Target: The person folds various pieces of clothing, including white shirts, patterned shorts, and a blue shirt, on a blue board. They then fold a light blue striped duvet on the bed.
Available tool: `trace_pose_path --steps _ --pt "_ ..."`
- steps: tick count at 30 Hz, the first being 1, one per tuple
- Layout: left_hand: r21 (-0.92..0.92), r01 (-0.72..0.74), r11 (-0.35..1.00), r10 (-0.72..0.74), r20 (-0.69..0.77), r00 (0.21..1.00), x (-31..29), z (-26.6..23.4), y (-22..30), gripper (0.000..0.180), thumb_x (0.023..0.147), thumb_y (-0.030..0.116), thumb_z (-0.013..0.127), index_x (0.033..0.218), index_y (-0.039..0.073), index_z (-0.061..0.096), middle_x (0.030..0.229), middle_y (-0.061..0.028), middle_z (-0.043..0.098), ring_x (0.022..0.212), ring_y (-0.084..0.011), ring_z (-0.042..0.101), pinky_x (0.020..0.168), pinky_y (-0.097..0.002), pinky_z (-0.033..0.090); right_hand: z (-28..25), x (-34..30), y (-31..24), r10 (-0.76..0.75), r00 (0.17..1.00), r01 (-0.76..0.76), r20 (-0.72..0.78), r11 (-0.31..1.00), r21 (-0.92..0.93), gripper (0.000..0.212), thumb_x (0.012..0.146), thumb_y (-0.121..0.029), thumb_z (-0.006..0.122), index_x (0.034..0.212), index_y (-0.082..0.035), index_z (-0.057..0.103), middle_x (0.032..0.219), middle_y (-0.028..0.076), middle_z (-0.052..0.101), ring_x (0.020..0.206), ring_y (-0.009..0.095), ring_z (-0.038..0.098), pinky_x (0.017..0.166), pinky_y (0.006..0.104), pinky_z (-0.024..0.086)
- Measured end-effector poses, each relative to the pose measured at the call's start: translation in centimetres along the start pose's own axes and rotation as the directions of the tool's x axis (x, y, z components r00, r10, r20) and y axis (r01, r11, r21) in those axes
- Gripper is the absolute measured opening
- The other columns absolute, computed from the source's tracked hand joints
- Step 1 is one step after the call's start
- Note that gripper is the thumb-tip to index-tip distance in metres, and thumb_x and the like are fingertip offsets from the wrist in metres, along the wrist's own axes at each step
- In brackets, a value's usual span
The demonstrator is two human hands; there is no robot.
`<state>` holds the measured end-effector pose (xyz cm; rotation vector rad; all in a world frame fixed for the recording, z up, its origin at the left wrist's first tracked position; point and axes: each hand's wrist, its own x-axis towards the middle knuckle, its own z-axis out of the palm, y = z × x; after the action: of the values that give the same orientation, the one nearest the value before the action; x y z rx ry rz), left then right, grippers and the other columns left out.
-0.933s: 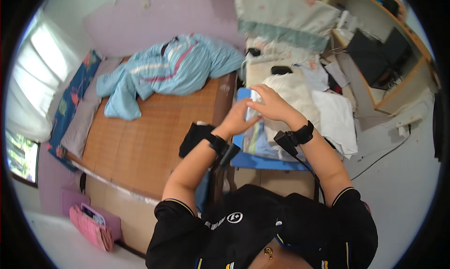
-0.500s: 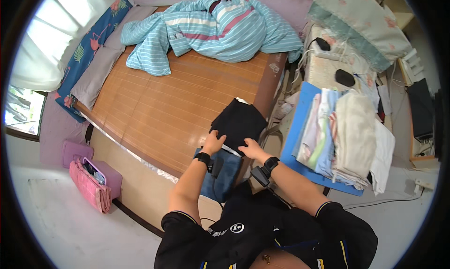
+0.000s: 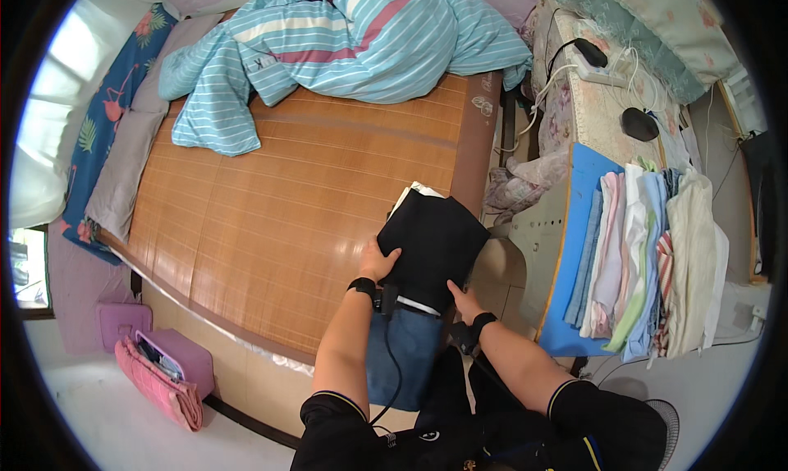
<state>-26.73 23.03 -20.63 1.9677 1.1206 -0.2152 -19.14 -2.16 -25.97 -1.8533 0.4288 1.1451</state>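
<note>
A folded black garment [image 3: 433, 249] lies by the near right corner of the bed, with white cloth [image 3: 420, 189] showing from under its far and near edges. My left hand [image 3: 378, 262] is closed on its left edge, thumb on top. At its near right corner, my right hand [image 3: 466, 301] grips the edge between thumb and fingers. The fingertips of both hands are partly hidden under the cloth. Just below the black garment, toward my body, is a dark blue cloth [image 3: 402, 360].
A striped blue quilt [image 3: 353, 48] is heaped on the far side of the bed mat [image 3: 287, 200]. On my right, several folded clothes [image 3: 632, 253] lie on a blue board [image 3: 579, 196]. A pink quilted piece [image 3: 160, 385] hangs over a purple box [image 3: 197, 364] at lower left.
My view has shifted closer, so the bed and clothes board sit differently in it. Both hands stay on the black garment; it appears larger, and more of the blue cloth shows.
</note>
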Motion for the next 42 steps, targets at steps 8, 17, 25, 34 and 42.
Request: trace_pose_path --steps 8,17,25,34,42 --pt "0.381 0.025 0.924 0.006 -0.079 0.997 -0.3 2.4 0.6 0.070 0.067 0.056 0.064 0.105 -0.001 0.050 0.101 -0.0201 0.053 0.095 -0.0330 0.052 0.082 -0.0390 0.042 -0.2 2.8 2.1 0.027 0.968 -0.136 0.251 0.893 0.429 0.088 0.070 -0.054 0.065 0.132 -0.002 0.032 0.133 0.011 0.038 0.120 0.027 0.036 0.097 0.0463 0.030" --pt "-0.105 -0.025 0.994 0.028 0.029 0.999 2.4 3.5 -3.4 0.078 0.064 0.058 0.065 0.095 -0.012 0.055 0.106 -0.0290 0.052 0.097 -0.0391 0.052 0.085 -0.0398 0.043 -0.6 3.1 2.8 0.180 0.941 -0.280 0.287 0.891 0.358 0.094 0.068 -0.061 0.061 0.136 -0.007 0.025 0.138 0.011 0.029 0.124 0.029 0.031 0.096 0.0491 0.031" --pt "-0.459 0.412 0.787 -0.165 0.487 0.858 4.0 2.2 -3.7 0.077 0.059 0.040 0.078 0.111 -0.010 0.050 0.113 -0.0219 0.053 0.101 -0.0238 0.055 0.082 -0.0333 0.047 -0.9 4.2 2.5 0.138 0.940 -0.243 0.312 0.913 0.327 0.096 0.069 -0.062 0.060 0.137 -0.008 0.022 0.142 0.009 0.022 0.127 0.028 0.026 0.102 0.0408 0.025" --pt "-0.360 0.053 0.931 0.137 0.480 0.866 1.0 -1.3 2.6 0.073 0.062 0.034 0.075 0.116 -0.007 0.048 0.106 -0.0178 0.059 0.099 -0.0262 0.056 0.087 -0.0320 0.043 -0.9 -2.1 -3.0 0.063 0.899 -0.285 0.433 0.835 0.470 0.088 0.073 -0.061 0.056 0.134 -0.003 0.029 0.134 0.010 0.038 0.121 0.023 0.038 0.101 0.0316 0.028" --pt "-0.146 -0.226 0.963 0.254 0.208 0.945 -6.7 -8.0 9.7 0.059 0.064 0.034 0.071 0.103 -0.007 0.055 0.092 -0.0207 0.062 0.088 -0.0284 0.061 0.075 -0.0341 0.047 -1.3 -10.6 -7.1 -0.051 0.930 -0.131 0.365 0.880 0.457 0.076 0.078 -0.057 0.053 0.129 -0.003 0.038 0.126 0.010 0.046 0.111 0.022 0.047 0.097 0.0294 0.035"
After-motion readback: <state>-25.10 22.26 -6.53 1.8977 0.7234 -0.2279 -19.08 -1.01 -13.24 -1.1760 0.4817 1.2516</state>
